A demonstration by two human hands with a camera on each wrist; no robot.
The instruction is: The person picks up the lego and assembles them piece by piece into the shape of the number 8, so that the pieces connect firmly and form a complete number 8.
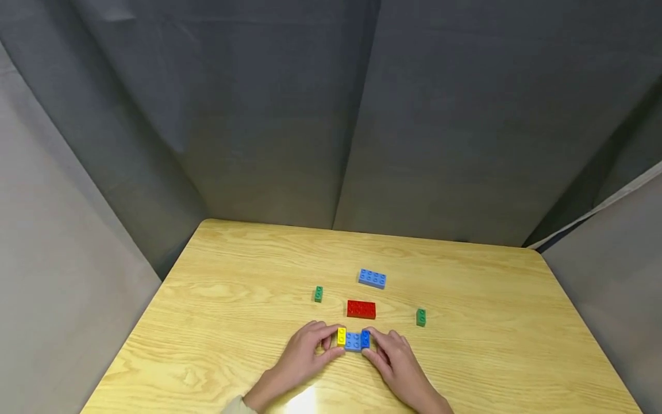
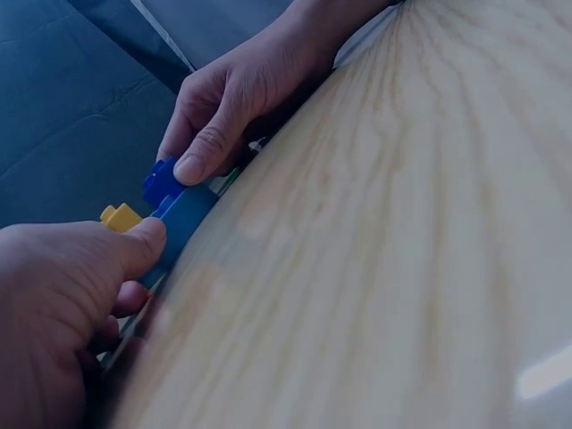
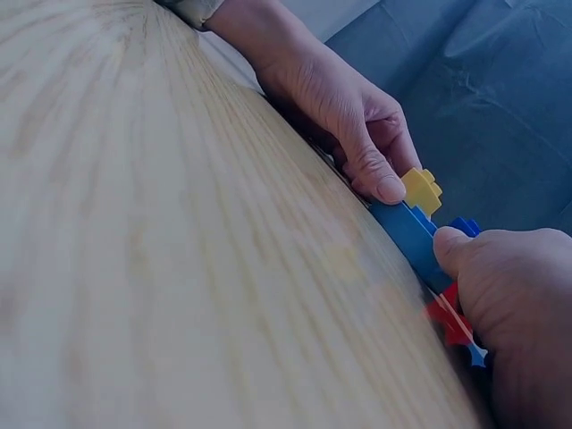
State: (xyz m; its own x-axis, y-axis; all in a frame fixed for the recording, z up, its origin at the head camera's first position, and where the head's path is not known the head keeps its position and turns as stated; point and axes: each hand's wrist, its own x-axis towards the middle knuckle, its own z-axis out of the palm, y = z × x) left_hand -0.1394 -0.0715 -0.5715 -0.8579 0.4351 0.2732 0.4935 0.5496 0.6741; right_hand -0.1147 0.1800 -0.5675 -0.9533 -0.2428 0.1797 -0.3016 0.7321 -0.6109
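Left grip [image 1: 304, 351] pinches yellow brick [image 1: 341, 337]; right grip [image 1: 397, 359] dark-blue brick [image 1: 365, 339], lower centre.
Probably light, stiff plastic; best held by flat ends.

We look down on a wooden table [image 1: 227, 322] with a yellowish top, wavy grain and rounded far corners. Beyond it we see a dark grey curtain [image 1: 258, 126], creased in places, with a long fold [image 1: 358, 115] running down near the middle. To our left hangs a lighter grey sheet [image 1: 57, 247], and to our right another pale sheet [image 1: 610, 276] with a whitish slanting edge. Light makes a bright patch [image 1: 301, 401] on the near tabletop. In both wrist views the cloth looks bluish to us.
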